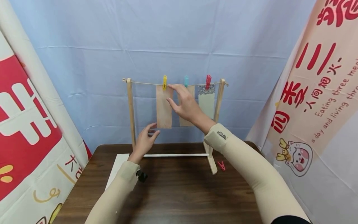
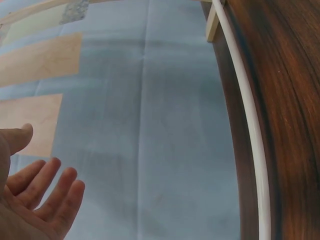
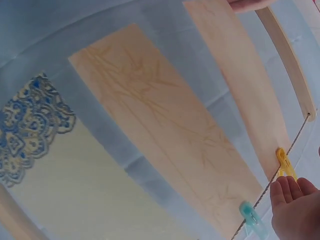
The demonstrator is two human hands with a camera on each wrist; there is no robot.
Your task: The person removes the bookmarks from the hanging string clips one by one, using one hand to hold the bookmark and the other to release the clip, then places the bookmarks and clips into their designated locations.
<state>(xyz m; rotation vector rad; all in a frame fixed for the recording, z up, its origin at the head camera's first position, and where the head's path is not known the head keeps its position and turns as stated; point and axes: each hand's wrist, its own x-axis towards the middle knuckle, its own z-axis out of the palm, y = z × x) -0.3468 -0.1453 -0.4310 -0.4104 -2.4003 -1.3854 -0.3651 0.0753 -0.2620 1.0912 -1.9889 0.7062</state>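
At the centre of the head view, the right hand reaches up beside the yellow clip on the hanging tan strip, fingers extended, released. Lower left in the left-wrist view, the left hand spreads relaxed fingers near the strip's end, grasping nothing. Mid-frame, the right-wrist view clearly shows leafy drawing on the middle strip, indistinct in the head view.

From my feed I see a creased pale-blue cloth backdrop behind a dark-brown wood-grained table, flanked by a red-and-white printed banner and a peach-and-white red-lettered banner.
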